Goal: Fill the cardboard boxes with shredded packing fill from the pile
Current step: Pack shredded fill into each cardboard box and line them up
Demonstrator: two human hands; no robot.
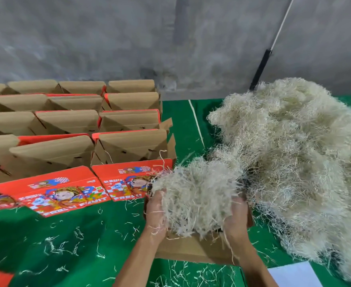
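A big pile of pale shredded packing fill (294, 162) covers the right side of the green table. Between my two hands is a large clump of fill (197, 195), held just above an open brown cardboard box (191, 247) near the front edge. My left hand (156, 212) grips the clump's left side, fingers buried in the strands. My right hand (236, 218) grips its right side. Most of the box's inside is hidden by the clump.
Several open red-and-brown fruit boxes (77, 129) stand in rows at the back left, flaps up. Loose strands litter the green cloth (77, 245). A white sheet (292, 274) lies at the front right. A grey wall and a leaning pole (261, 67) stand behind.
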